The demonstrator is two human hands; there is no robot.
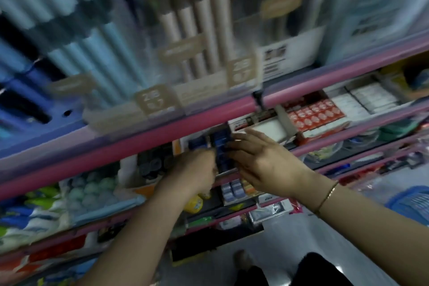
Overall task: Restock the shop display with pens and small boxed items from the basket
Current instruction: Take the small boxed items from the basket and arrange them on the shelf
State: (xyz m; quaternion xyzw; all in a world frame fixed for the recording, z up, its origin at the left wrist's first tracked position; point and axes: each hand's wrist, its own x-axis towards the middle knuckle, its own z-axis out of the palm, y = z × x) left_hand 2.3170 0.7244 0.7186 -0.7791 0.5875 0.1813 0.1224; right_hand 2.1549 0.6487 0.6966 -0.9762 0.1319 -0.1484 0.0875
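Hands: two, both reaching under the pink shelf rail (144,144) toward the centre of the view
Left hand (195,169): fingers curled at the blue boxes; blur hides whether they grip one, I cannot tell
Right hand (267,160): fingers straight and spread apart, tips touching the right side of the blue boxes; one thin bracelet (327,197) on its wrist
Blue boxes (220,144): at least two small dark blue ones, upright on the shelf between the two hands; exact count lost to blur
Red-and-white boxes (313,115): one packed block at 2 o'clock from the hands
Basket (411,204): one, blue, on the floor at 4 o'clock; contents unclear
Pens (204,14): rows standing in the upper display at 12 o'clock; too blurred to count
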